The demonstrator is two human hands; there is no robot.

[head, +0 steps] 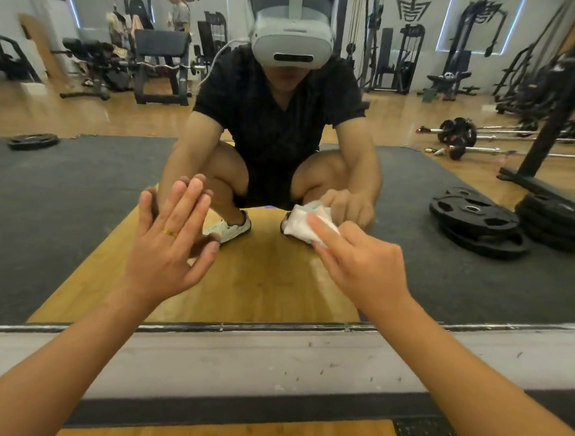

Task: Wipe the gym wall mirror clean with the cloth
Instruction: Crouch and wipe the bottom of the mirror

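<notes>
1. The wall mirror rises above a grey ledge.
2. The left hand lies flat on the glass, fingers straight, holding nothing.
3. The right hand grips the cloth, pressing it to the glass.
4. The white cloth sits bunched under its fingertips, low on the mirror.

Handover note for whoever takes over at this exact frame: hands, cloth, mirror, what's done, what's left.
Left hand: open, palm flat on the mirror, low down, holding nothing.
Right hand: holds the bunched white cloth against the mirror, low, to the right of the other hand.
Done: the cloth is on the mirror; how much has been wiped cannot be told.
Left: probably wipe across the lower mirror, then the rest.
</notes>
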